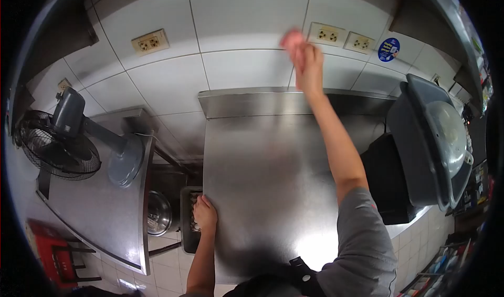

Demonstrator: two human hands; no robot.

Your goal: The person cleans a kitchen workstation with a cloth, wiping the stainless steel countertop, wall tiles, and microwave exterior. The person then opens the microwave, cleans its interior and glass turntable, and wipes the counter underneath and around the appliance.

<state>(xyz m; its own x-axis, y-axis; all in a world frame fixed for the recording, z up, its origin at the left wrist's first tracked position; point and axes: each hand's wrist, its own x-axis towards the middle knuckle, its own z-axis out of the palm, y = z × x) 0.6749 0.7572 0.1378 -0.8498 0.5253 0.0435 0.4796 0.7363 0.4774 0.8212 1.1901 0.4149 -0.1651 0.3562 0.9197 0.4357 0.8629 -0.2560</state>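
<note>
Two bare hands are in view. The fingers of the right hand (308, 66) are closed around a pinkish-red item (293, 38); motion blur conceals its outline and material. The item is at the end of the raised, outstretched right arm, in front of the tiled wall (252, 68) and just left of a double outlet (328, 34). Contact between item and wall cannot be determined.

The left hand (205, 214) is at the left edge of the steel table (262, 165), with its fingers over a dark bin (189, 244) that contains pale pieces. Whether these fingers grip the edge or only rest on it cannot be determined.

Beyond the hands, the steel table extends to a raised metal backsplash (247, 103) below the tiles. At its right side, a gray tub (417, 134) bearing a clear domed cover (446, 131) is positioned above a black container (386, 184). To the left, a pedestal fan (107, 137) stands on a side table (94, 218). A round metal vessel (159, 214) is located between side table and bin. A blue sticker (389, 50) is affixed to the wall at upper right.
</note>
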